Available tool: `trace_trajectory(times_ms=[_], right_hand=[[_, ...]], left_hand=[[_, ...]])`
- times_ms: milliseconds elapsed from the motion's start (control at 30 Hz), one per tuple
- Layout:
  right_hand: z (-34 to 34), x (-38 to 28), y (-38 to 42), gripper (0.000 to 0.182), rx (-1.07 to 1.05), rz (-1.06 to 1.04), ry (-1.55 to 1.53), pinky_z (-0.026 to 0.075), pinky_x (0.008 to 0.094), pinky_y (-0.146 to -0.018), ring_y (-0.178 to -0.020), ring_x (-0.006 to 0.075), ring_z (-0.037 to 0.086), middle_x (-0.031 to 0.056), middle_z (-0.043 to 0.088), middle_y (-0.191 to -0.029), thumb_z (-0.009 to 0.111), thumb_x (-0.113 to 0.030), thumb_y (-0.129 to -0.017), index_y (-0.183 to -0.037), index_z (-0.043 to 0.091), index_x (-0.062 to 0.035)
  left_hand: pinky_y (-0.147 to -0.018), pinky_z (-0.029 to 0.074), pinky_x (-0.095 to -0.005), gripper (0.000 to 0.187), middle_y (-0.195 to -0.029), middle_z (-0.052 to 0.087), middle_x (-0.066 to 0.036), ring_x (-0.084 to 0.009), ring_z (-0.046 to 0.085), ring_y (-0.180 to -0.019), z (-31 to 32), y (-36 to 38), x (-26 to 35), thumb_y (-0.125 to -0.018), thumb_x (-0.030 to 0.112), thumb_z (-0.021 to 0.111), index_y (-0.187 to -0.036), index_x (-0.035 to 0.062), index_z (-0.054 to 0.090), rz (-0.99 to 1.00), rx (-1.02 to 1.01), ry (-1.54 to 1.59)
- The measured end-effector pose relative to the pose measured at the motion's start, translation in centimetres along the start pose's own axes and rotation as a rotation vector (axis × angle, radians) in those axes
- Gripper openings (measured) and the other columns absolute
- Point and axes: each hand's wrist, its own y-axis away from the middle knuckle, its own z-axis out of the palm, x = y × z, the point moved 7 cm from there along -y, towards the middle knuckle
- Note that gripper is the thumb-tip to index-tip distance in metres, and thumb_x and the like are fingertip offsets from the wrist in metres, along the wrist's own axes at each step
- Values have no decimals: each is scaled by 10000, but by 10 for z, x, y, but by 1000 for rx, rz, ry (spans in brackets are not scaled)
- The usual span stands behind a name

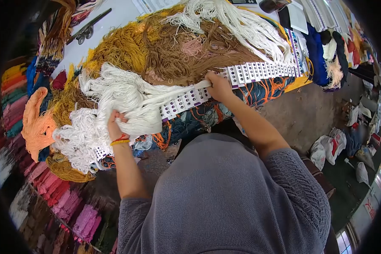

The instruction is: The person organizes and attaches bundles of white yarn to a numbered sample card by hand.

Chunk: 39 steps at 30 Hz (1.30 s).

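A thick bundle of white yarn [133, 95] spreads over the left part of the table. My left hand [115, 126] is closed on its near side, with the fingers partly sunk in the strands. From this bundle a narrow stretch of yarn runs right to my right hand [219, 86], whose fist grips it. That fist sits over a long row of white cards with punched holes [184, 101], which lies along the table's near edge. Beneath the cards hang dark blue and orange threads [258, 93]. Left of my left hand lies a crinkled white yarn pile [78, 137].
Brown yarn [178, 55] and mustard yarn [120, 44] heap behind the cards. More white yarn [249, 29] drapes at the back right. A peach skein [38, 122] lies at the left end. Pink yarn bundles [86, 222] are at lower left; plastic bags [326, 148] lie on the floor at right.
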Motion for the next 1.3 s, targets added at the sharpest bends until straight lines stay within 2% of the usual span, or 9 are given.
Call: trace_trajectory(times_ms=[167, 200, 433, 533, 633, 733, 833, 1133, 1300], right_hand=[[8, -18, 4, 269, -16, -134, 205, 449, 401, -594, -705, 292, 570, 110, 562, -792, 556, -304, -722, -879, 473, -102], [9, -18, 2, 289, -21, -144, 277, 450, 402, -597, -711, 287, 572, 105, 561, -806, 539, -339, -729, -883, 475, -103], [2, -23, 1, 278, -66, -85, 171, 436, 399, -594, -700, 296, 553, 106, 555, -758, 554, -323, -721, -849, 471, -91], [-1, -27, 4, 271, -86, -28, 74, 436, 383, -579, -667, 270, 559, 87, 565, -724, 568, -308, -718, -865, 496, -93], [-12, -63, 10, 209, -56, -5, -130, 429, 328, -526, -602, 206, 566, 53, 572, -671, 572, -231, -743, -864, 510, -72], [-27, -114, 25, 146, -20, -26, -666, 401, 244, -481, -567, 119, 552, 15, 553, -659, 567, -150, -772, -862, 506, -53], [-46, -148, 41, 120, 82, -53, -1112, 375, 178, -466, -539, 58, 528, 10, 536, -710, 565, -119, -782, -845, 528, -24], [-31, -147, 54, 173, -35, 109, -541, 441, 240, -589, -612, 147, 571, 82, 563, -781, 590, -144, -720, -838, 566, -19], [-8, -149, 58, 188, -24, 143, -782, 429, 231, -588, -651, 110, 555, 55, 572, -787, 608, -132, -719, -848, 576, 0]], left_hand=[[-605, 417, -269, 139, -580, 455, -23, -117, 446, -563, -9, 21, 120, -805, 159, 481, -687, 88, 459, 137, 32, 63], [-634, 436, -283, 204, -590, 472, -34, -123, 478, -584, -11, 13, 136, -825, 176, 472, -639, 98, 447, 58, -292, 74], [-684, 413, -248, 248, -807, 589, -57, -130, 504, -662, -31, 21, 241, -763, 222, 546, -851, -2, 607, 588, 315, -686], [-785, 365, -235, 303, -923, 575, -11, -114, 490, -785, 35, 45, 183, -824, 247, 414, -978, 66, 602, 649, -96, -1090], [-631, 384, -221, 230, -916, 570, -42, -84, 446, -675, 120, 90, 55, -846, 226, 446, -923, 52, 577, -27, -754, -391], [-711, 433, -284, 244, -1237, 400, -120, -148, 492, -831, 185, 130, -4, -848, 227, 479, -910, 5, 560, -163, -1097, 86], [-908, 385, -411, 451, -1354, 251, -117, -256, 362, -1170, 204, 154, -11, -863, 264, 447, -1212, -14, 382, -264, -1144, 316], [-1013, 194, -467, 508, -1395, 163, -91, -324, 193, -1263, 194, 167, -15, -854, 345, 435, -1287, 101, 333, -142, -1227, 209], [-1029, 129, -465, 497, -1394, 165, -101, -322, 125, -1283, 186, 167, -17, -837, 347, 461, -1273, 126, 368, -137, -1282, 296]])
